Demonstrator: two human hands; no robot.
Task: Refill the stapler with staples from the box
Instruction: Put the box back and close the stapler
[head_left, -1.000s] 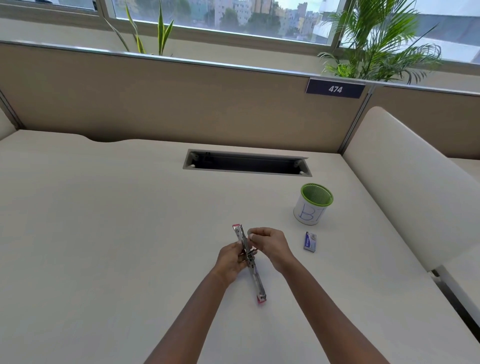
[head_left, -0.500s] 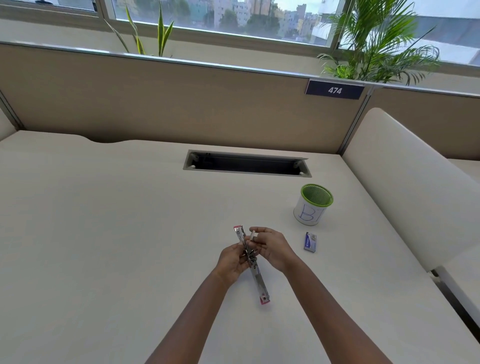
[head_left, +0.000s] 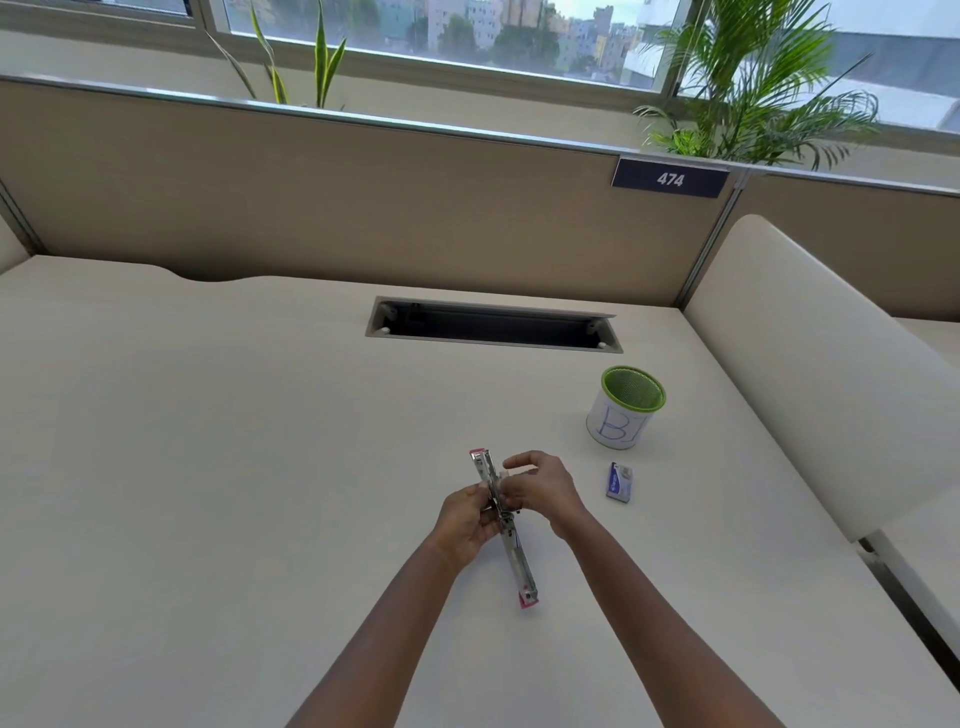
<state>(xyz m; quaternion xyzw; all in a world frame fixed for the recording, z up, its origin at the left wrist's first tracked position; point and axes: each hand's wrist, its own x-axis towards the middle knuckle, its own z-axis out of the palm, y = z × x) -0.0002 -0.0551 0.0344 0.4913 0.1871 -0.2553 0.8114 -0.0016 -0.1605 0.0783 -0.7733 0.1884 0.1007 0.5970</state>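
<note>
Head view, lower centre: my left hand (head_left: 467, 519) grips the opened stapler (head_left: 518, 564) over the desk (head_left: 208, 467). My right hand (head_left: 545, 491), at its rail a second ago, now pinches what looks like a staple strip (head_left: 512, 473) just beside it, so loading isn't done. The box (head_left: 619, 482) lies further right.

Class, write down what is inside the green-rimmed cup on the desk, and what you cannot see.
Inside the cup, only green mesh on the far inner wall shows, and nothing sticks out above the rim. Its near wall covers the bottom.
</note>
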